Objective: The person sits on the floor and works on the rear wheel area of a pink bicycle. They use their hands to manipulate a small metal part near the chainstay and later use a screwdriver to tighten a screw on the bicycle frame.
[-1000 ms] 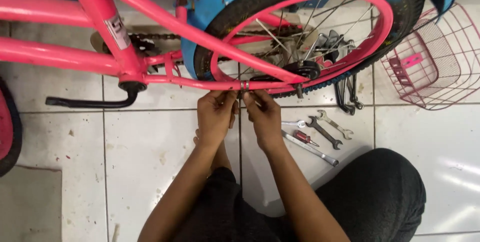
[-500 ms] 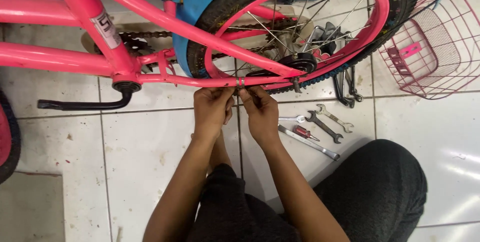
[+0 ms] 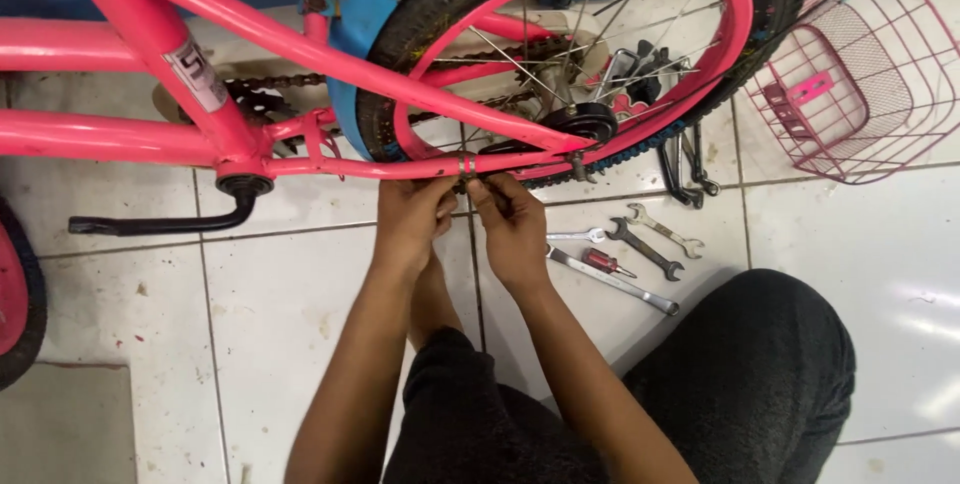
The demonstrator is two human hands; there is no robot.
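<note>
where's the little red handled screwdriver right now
In the head view, the red-handled screwdriver lies on the white floor tiles just right of the right hand, among the wrenches, below the rear wheel.

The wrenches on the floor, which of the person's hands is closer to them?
The right hand. It sits at the bike frame just left of the wrenches, while the left hand is on its far side, farther from them.
</note>
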